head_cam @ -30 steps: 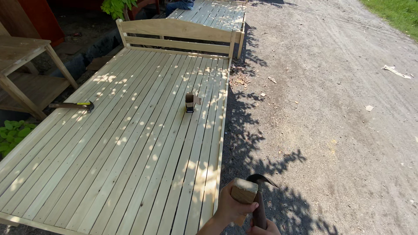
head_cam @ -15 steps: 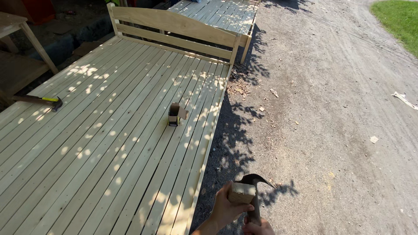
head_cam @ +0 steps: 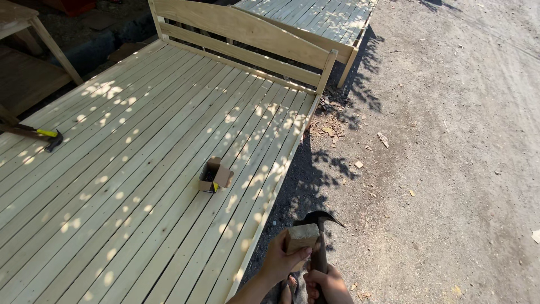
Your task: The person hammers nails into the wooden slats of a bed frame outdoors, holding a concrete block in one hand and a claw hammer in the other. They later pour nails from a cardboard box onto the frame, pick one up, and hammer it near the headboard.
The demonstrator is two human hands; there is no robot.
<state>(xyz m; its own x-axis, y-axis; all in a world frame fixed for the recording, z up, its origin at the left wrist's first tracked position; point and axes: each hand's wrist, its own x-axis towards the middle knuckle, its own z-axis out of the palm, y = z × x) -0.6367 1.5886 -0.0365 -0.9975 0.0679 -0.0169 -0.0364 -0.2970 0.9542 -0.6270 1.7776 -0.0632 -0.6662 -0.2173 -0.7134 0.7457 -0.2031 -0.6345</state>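
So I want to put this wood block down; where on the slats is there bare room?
Bare slats lie between the small cardboard box and the second hammer, and from the box up to the headboard. Near edge below the box is bare too. Left hand holds the wood block; right hand grips a hammer.

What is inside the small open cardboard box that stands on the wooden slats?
The cardboard box on the slatted bed frame has its flaps open. Inside, only a dark mass shows; its contents are too small and shadowed to identify. The box walls hide the bottom.
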